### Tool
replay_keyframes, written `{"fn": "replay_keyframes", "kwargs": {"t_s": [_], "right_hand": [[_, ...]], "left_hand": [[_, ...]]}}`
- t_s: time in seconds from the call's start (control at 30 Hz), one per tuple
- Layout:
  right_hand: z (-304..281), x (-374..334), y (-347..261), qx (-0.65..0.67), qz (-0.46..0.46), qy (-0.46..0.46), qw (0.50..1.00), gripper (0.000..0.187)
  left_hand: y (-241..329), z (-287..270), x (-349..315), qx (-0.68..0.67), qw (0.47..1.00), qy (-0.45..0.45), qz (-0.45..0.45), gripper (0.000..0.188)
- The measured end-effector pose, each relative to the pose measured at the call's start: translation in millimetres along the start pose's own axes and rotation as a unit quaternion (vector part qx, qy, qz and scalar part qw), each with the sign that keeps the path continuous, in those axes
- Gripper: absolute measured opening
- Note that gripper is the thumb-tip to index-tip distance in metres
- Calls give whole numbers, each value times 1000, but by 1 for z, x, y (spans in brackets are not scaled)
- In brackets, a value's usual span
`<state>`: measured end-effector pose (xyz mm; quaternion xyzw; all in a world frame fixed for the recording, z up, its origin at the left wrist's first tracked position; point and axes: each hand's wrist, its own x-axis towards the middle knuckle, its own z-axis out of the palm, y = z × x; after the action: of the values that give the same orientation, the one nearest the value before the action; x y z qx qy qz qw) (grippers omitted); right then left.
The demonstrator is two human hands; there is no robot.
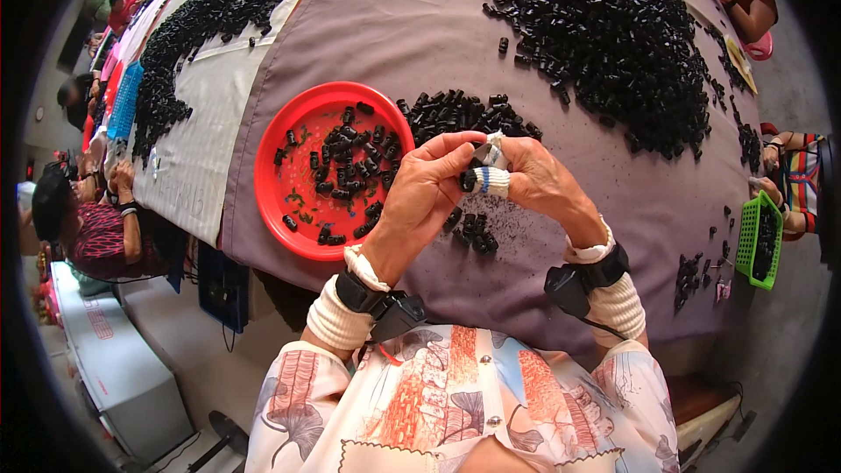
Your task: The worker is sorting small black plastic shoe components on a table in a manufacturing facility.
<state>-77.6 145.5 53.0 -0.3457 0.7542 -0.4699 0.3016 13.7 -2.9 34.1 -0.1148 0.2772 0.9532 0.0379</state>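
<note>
In front of my chest, above the cloth-covered table, both hands meet at the fingertips. My left hand is closed, pinching a small black ribbed piece that mostly hides behind the fingers. White wraps, one with a blue stripe, cover finger ends of my right hand. Its fingers are closed around a small greyish tool, perhaps a blade; its kind is unclear. Left of my hands stands a red round tray with loose black pieces and green and dark scraps. Just beyond my hands lies a small heap of black pieces.
A large heap of black pieces covers the far right, and another the far left. A green basket stands at the right edge, near a co-worker's hands. Another person sits at left, by a white chest.
</note>
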Motion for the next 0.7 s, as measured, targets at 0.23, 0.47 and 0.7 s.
{"fn": "replay_keyframes", "kwargs": {"t_s": [0.23, 0.47, 0.7], "right_hand": [[-2, -2, -10, 110, 47, -7, 993, 30], [-4, -2, -9, 72, 29, 25, 997, 34], [-2, -1, -9, 19, -7, 18, 1000, 31]], "left_hand": [[1, 1, 4, -43, 999, -14, 7, 23], [0, -1, 0, -87, 993, -76, -10, 25], [1, -2, -2, -70, 995, -66, -10, 24]]}}
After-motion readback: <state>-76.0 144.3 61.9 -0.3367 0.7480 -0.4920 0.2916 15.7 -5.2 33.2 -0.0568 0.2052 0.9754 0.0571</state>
